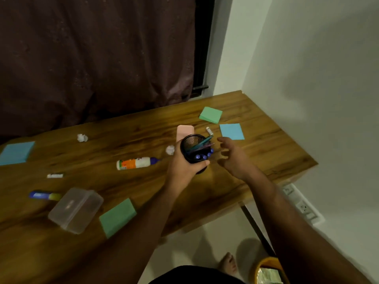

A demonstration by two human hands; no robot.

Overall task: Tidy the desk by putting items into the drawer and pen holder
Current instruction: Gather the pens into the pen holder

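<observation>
left hand (185,167) grips pen holder (193,149); right hand (233,158) beside it, fingers spread, empty.
wooden desk (266,144) beneath both hands; dark curtain (92,58) beyond them, pale wall (317,78) right of right hand.

- The black mesh pen holder (193,148) is tilted, its mouth facing up and back, with blue-capped pens (202,155) and teal ones inside, near the desk's right end.
- A glue bottle (136,162) lies on its side mid-desk.
- Green sticky pads (210,115) (117,217) sit near the back right corner and the front edge; blue pads (232,131) (16,152) near the right and left ends.
- A clear lidded box (75,210) rests front left.
</observation>
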